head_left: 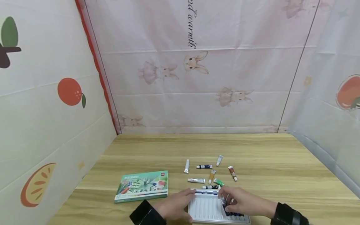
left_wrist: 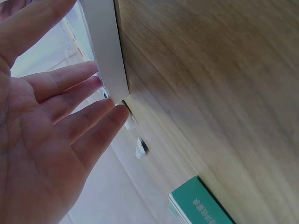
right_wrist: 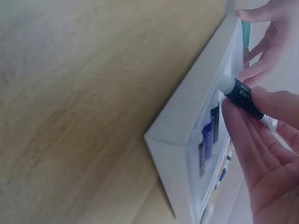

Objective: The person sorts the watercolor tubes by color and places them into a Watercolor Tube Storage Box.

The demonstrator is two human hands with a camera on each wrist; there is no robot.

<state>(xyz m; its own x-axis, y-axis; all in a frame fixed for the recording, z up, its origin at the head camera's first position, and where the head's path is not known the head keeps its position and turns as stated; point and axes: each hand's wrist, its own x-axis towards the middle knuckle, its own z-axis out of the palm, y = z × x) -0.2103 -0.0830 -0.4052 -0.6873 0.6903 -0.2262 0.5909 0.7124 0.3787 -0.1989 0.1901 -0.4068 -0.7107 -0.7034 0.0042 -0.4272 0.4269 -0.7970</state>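
A white plastic tray (head_left: 203, 207) with ridged slots lies at the table's front. My left hand (head_left: 177, 204) is at its left side, fingers extended; in the left wrist view the fingertips meet the tray's edge (left_wrist: 106, 51). Between thumb and fingers, my right hand (head_left: 239, 200) pinches a dark paint tube (right_wrist: 245, 98) with a white cap, held tilted over the tray. Several dark and blue paint tubes (right_wrist: 208, 135) lie in the slots at the tray's right end. Just behind the tray is a black-labelled tube (head_left: 211, 187), and a green tube (head_left: 218, 182) lies close to the right fingers.
Farther back lie loose paint tubes: a white one (head_left: 187, 166), a dark blue one (head_left: 204, 167), a silvery one (head_left: 196, 180), an ochre one (head_left: 212, 177), a brown one (head_left: 232, 173) and a pale one (head_left: 219, 160). A green illustrated box (head_left: 142, 186) rests to the left.
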